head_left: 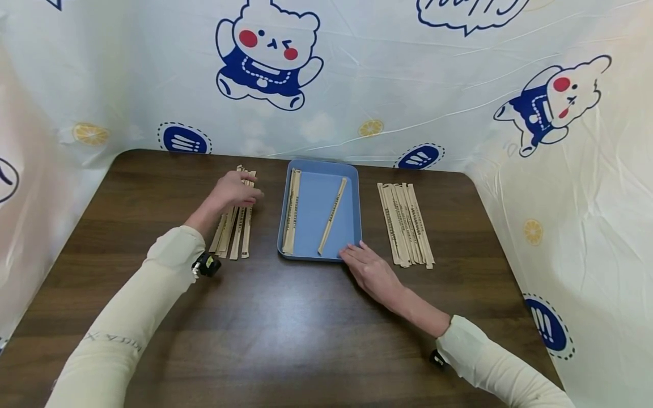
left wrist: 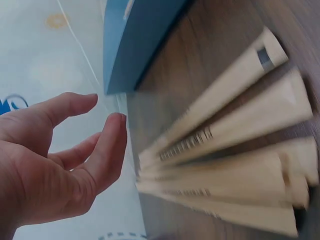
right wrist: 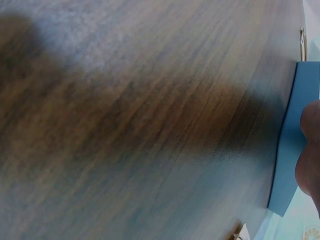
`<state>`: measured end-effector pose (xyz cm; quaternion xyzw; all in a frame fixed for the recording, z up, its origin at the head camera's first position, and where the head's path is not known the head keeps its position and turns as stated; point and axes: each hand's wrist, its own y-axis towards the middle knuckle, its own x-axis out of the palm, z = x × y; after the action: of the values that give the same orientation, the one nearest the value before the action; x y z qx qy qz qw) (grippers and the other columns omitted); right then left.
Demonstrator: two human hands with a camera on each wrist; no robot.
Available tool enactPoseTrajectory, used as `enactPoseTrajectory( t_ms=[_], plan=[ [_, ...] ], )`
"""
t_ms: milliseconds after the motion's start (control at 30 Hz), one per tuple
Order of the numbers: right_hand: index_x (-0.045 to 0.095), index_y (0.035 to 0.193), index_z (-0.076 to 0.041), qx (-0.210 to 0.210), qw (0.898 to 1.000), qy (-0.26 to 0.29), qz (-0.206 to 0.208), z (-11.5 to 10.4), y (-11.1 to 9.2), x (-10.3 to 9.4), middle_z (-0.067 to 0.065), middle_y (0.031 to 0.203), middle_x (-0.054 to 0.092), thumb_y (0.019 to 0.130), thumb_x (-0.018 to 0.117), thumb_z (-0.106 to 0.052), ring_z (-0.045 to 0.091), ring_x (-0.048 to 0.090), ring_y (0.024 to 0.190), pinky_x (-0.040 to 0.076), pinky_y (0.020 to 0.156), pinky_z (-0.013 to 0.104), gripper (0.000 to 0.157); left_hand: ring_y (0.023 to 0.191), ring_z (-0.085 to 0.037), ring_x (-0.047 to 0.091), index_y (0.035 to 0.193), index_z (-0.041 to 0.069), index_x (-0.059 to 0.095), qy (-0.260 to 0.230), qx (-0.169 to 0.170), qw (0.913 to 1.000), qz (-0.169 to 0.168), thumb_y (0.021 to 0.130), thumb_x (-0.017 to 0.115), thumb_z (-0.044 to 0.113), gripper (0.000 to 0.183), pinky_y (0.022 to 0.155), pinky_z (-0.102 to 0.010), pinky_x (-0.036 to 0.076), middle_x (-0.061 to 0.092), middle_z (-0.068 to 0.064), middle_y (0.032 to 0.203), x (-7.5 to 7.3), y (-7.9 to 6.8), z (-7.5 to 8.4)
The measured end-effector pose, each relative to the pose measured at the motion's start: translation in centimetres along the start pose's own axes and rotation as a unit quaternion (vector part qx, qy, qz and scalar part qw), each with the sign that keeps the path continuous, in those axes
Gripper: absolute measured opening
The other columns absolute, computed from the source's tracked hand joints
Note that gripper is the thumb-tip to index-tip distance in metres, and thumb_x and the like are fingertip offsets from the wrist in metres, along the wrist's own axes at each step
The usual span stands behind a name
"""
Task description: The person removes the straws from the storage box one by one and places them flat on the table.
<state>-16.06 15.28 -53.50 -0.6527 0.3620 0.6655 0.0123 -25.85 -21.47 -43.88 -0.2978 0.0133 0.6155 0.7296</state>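
My left hand (head_left: pixel 236 190) hovers over the left pile of paper-wrapped chopsticks (head_left: pixel 240 232), thumb and fingers parted with nothing between them. In the left wrist view, the wrapped chopsticks (left wrist: pixel 225 181) fan out beside the hand. At the near right corner of the blue tray (head_left: pixel 316 198), the fingers of my right hand (head_left: pixel 372 275) rest against the rim. Inside the tray, a few wrapped chopsticks (head_left: pixel 292 212) lie along the left side, and a single slanted one (head_left: pixel 333 215) lies right of centre. The right wrist view shows fingertips (right wrist: pixel 309 170) at the tray's outer wall (right wrist: pixel 287 150).
A second pile of wrapped chopsticks (head_left: pixel 406 226) lies right of the tray, just beyond my right hand. All of it stands on a dark wooden table (head_left: pixel 285 334). A printed curtain (head_left: pixel 357 73) hangs behind the table and down both sides.
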Motion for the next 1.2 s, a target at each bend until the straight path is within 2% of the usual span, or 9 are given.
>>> enactPoseTrajectory(
  t_ms=[300,600,667,733,800,900,1000,1100,1200],
  plan=[
    [0.067,0.123,0.006,-0.003,1.0,-0.002,0.005,0.1,0.0,0.0,0.019,0.12,0.068,0.089,0.069,0.004,0.032,0.062,0.118,0.042,0.107,0.05,0.035,0.114,-0.039,0.06,0.149,-0.004,0.039,-0.009,0.027,0.9994,-0.022,0.098,0.061,0.006,0.057,0.098,-0.043,0.052,0.055,-0.027,0.129,3.0,0.5,2.6],
    [0.067,0.124,0.005,0.004,1.0,0.004,-0.002,0.0,0.0,-0.1,0.018,0.122,0.067,0.09,0.068,0.004,0.03,0.061,0.12,0.041,0.109,0.049,0.035,0.117,-0.037,0.058,0.149,-0.001,0.042,-0.011,0.03,0.9985,-0.044,0.096,0.062,0.008,0.058,0.098,-0.042,0.052,0.047,-0.023,0.141,5.7,1.3,4.2],
    [0.067,0.125,0.004,0.006,1.0,0.006,-0.004,0.0,0.0,-0.1,0.018,0.123,0.067,0.09,0.068,0.004,0.03,0.06,0.121,0.04,0.11,0.048,0.034,0.096,-0.029,0.065,0.148,0.001,0.045,0.016,0.035,0.9985,-0.038,0.095,0.063,0.01,0.057,0.092,-0.041,0.054,0.057,-0.019,0.126,6.3,1.6,4.2],
    [0.067,0.125,0.004,0.005,1.0,0.005,-0.004,0.0,0.0,-0.1,0.018,0.123,0.067,0.09,0.068,0.003,0.03,0.061,0.121,0.04,0.11,0.048,0.035,0.074,-0.02,0.061,0.146,0.001,0.047,0.036,0.043,0.9978,-0.034,0.094,0.064,0.011,0.055,0.084,-0.042,0.053,0.059,-0.017,0.119,6.8,1.7,4.2],
    [0.067,0.125,0.005,0.004,1.0,0.003,-0.003,0.0,0.0,0.0,0.018,0.123,0.067,0.09,0.068,0.003,0.03,0.061,0.12,0.041,0.109,0.049,0.035,0.068,-0.017,0.054,0.144,0.0,0.049,0.057,0.058,0.9963,-0.028,0.094,0.065,0.011,0.054,0.079,-0.044,0.051,0.06,-0.017,0.12,7.3,1.8,4.2],
    [0.067,0.124,0.005,0.001,1.0,-0.002,-0.002,0.0,0.0,-0.1,0.018,0.122,0.067,0.09,0.068,0.002,0.03,0.061,0.12,0.042,0.108,0.049,0.034,0.084,-0.022,0.056,0.142,-0.002,0.051,0.079,0.08,0.9933,-0.025,0.093,0.065,0.011,0.053,0.081,-0.045,0.049,0.049,-0.021,0.143,8.0,1.8,4.2],
    [0.067,0.124,0.005,0.002,1.0,-0.001,-0.004,0.0,0.0,-0.1,0.018,0.122,0.067,0.091,0.067,0.002,0.03,0.061,0.12,0.041,0.109,0.049,0.034,0.097,-0.026,0.053,0.14,-0.003,0.053,0.11,0.095,0.9892,-0.02,0.091,0.065,0.012,0.052,0.081,-0.041,0.048,0.039,-0.02,0.152,8.7,2.1,4.2],
    [0.067,0.124,0.005,0.004,1.0,0.001,-0.006,0.0,0.0,-0.1,0.018,0.122,0.067,0.09,0.068,0.002,0.03,0.061,0.12,0.041,0.109,0.049,0.034,0.073,-0.02,0.05,0.14,-0.002,0.053,0.122,0.093,0.9879,-0.019,0.092,0.065,0.013,0.051,0.068,-0.036,0.045,0.041,-0.019,0.151,9.1,2.6,4.1],
    [0.067,0.124,0.005,0.002,1.0,-0.001,-0.005,-0.1,0.0,-0.2,0.018,0.122,0.068,0.09,0.068,0.003,0.03,0.061,0.12,0.041,0.108,0.049,0.034,0.05,-0.011,0.034,0.143,-0.001,0.051,0.122,0.082,0.989,-0.018,0.093,0.064,0.013,0.054,0.053,-0.03,0.038,0.057,-0.021,0.13,9.3,2.9,4.0]
  ],
)
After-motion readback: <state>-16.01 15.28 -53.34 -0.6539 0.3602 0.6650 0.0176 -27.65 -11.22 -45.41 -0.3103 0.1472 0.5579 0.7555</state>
